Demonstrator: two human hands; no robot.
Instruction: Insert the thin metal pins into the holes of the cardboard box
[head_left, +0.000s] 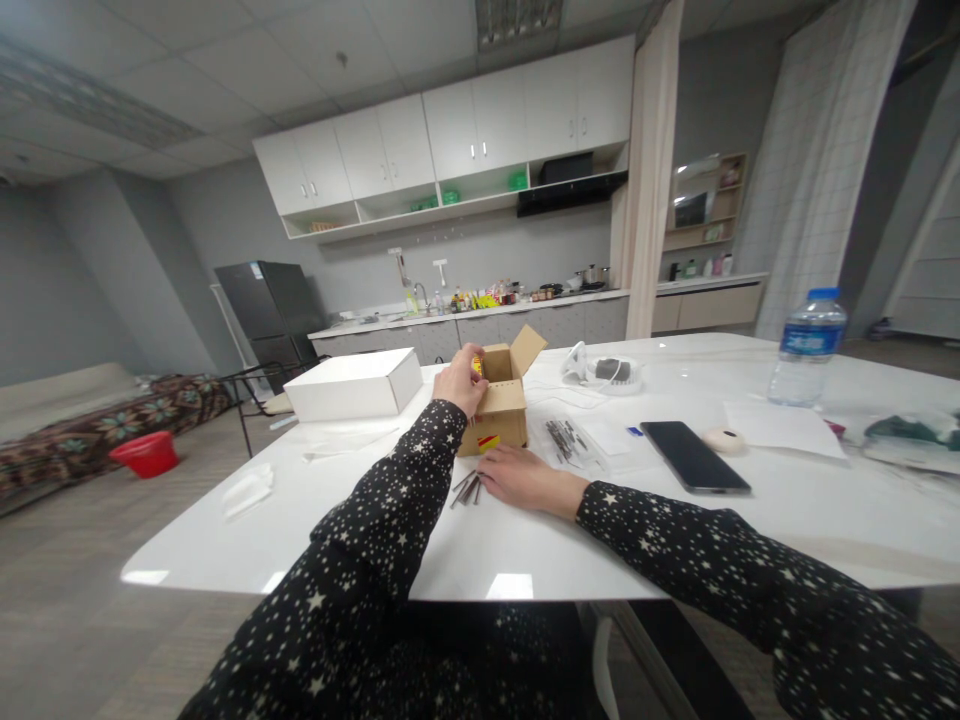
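On the glossy white worktop (337,520), the left hand (459,383) grips the open brown cardboard box (502,398), while the right hand (529,480), fingers' closing unclear, seems gathering thin grey metal nails (469,488), next needing careful pinching.

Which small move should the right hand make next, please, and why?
Probably, the right hand should gather the loose nails: they lie on the table just beside it, and the left hand is at the cardboard box, whose top is open.

Open cardboard box (504,400) beside loose nails (468,488)
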